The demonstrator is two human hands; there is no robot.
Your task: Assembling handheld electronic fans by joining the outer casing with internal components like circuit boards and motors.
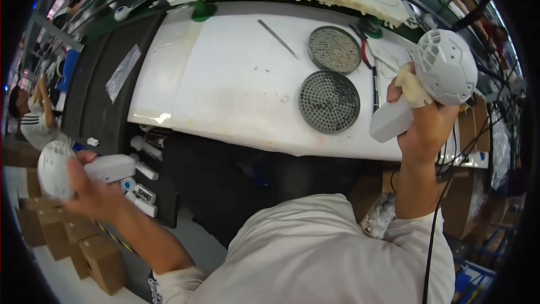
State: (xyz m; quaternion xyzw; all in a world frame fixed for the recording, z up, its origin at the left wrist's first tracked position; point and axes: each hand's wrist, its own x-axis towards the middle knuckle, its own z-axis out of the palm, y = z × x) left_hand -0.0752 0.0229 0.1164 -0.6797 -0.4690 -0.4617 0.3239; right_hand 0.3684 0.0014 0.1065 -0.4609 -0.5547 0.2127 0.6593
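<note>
In my right hand (430,126), raised over the right end of the white table (225,79), is a white handheld fan (450,70) with a round, slotted head. Its handle (394,121) points left, and my fingers wrap round the neck. Pale finger covers (413,85) sit on some of those fingertips. Off the table's left side, my left hand (93,188) grips a second white handheld fan (56,171) near its head, the handle (112,168) pointing right. That hand is slightly smeared by motion.
Two round dishes of small parts, one (334,49) behind the other (329,101), lie right of centre beside red-handled pliers (364,53). A thin metal strip (278,39) lies further back. More white fans (145,149) stand below the black tray (107,79). Cables (450,180) hang at right.
</note>
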